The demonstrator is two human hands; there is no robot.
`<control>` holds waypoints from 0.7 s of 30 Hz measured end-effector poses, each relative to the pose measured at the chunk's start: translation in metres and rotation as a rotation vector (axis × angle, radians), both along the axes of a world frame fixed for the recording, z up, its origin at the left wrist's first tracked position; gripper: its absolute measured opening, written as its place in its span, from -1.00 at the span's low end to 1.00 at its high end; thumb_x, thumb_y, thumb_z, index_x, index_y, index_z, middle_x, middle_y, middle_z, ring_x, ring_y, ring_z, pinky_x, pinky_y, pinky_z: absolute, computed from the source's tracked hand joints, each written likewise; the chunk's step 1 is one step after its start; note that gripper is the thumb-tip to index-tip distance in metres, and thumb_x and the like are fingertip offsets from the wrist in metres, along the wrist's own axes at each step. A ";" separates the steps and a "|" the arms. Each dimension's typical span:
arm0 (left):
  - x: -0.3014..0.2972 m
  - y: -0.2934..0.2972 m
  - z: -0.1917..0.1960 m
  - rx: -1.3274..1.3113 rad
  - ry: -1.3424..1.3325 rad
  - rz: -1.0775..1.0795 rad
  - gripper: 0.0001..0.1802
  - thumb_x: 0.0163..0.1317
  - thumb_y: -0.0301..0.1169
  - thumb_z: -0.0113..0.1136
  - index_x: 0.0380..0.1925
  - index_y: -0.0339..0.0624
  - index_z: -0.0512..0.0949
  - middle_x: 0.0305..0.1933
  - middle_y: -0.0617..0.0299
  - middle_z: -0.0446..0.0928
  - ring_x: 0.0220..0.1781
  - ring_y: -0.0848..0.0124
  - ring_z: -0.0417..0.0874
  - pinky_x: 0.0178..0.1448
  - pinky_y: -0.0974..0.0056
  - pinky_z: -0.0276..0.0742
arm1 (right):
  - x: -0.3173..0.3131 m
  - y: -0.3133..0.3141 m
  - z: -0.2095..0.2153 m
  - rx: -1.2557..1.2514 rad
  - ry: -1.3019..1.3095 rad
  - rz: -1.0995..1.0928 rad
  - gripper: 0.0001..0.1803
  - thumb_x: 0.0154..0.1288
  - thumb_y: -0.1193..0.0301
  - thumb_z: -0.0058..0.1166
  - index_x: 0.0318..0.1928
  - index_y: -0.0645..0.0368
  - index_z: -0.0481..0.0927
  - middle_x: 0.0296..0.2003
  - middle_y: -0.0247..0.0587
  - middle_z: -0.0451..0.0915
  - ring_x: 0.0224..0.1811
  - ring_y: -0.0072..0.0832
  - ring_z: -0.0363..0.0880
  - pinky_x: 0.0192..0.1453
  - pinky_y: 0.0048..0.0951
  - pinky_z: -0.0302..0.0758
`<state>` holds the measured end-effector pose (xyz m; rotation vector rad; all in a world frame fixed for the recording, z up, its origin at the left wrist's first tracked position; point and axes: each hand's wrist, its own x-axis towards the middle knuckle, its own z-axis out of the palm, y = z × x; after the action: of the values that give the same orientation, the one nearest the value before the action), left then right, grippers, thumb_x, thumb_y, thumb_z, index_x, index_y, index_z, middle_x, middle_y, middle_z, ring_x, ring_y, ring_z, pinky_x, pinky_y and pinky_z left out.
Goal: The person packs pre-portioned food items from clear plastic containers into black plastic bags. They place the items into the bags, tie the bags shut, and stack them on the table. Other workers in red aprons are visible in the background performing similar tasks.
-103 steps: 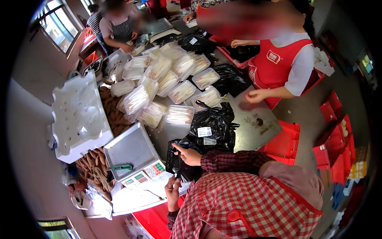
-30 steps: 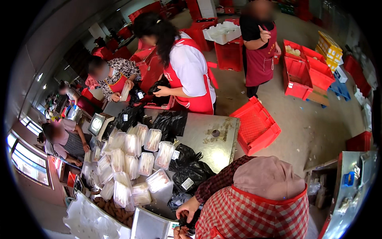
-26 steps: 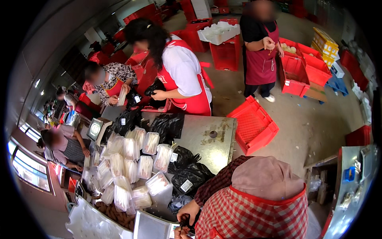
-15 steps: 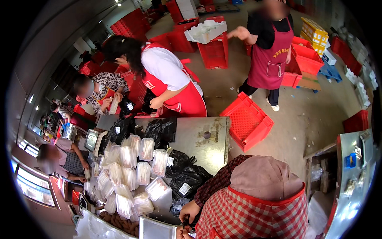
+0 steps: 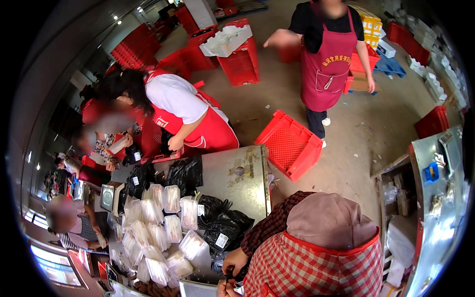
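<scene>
At the table's near edge, my right hand (image 5: pixel 237 262), in a dark plaid sleeve, pinches the gathered black plastic of a bag (image 5: pixel 229 272). Just below, my left hand (image 5: pixel 226 288) is closed on the same bag, partly cut off by the lower edge. Most of that bag is hidden beside my checked apron (image 5: pixel 316 262). Past my hands lie full black bags (image 5: pixel 228 231) with white labels. Left of them is a heap of clear plastic trays (image 5: pixel 158 232) with pale, stalk-like contents.
The metal table (image 5: pixel 237 173) carries a scale (image 5: pixel 110 195). Brown lumps (image 5: pixel 153 288) lie at the lower left. Co-workers stand around: one in a red apron (image 5: pixel 198 126), one in a maroon apron (image 5: pixel 326 69). A red crate (image 5: pixel 292 143) is on the floor; a shelf (image 5: pixel 420 218) stands right.
The whole view has turned, so the table and trays sit further left and lower. The maroon-aproned person's other arm now shows. My hands keep their grip on the bag.
</scene>
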<state>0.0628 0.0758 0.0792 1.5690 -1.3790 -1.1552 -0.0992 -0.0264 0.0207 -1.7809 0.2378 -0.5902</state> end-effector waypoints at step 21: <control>-0.164 -0.056 0.032 0.031 -0.002 -0.358 -0.77 0.30 -0.30 -0.01 -0.28 -0.23 0.53 -0.42 0.26 0.49 -0.46 0.51 0.45 -0.38 0.49 0.37 | -0.181 0.004 0.002 -0.011 0.007 -0.326 -0.76 0.12 0.31 0.12 -0.26 0.19 0.50 -0.42 -0.10 0.52 -0.35 -0.26 0.51 -0.27 -0.29 0.37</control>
<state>-0.1016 0.0199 0.1109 1.3773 -1.6977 -1.3886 -0.2801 -0.0220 0.0229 -1.7676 0.5370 -0.8175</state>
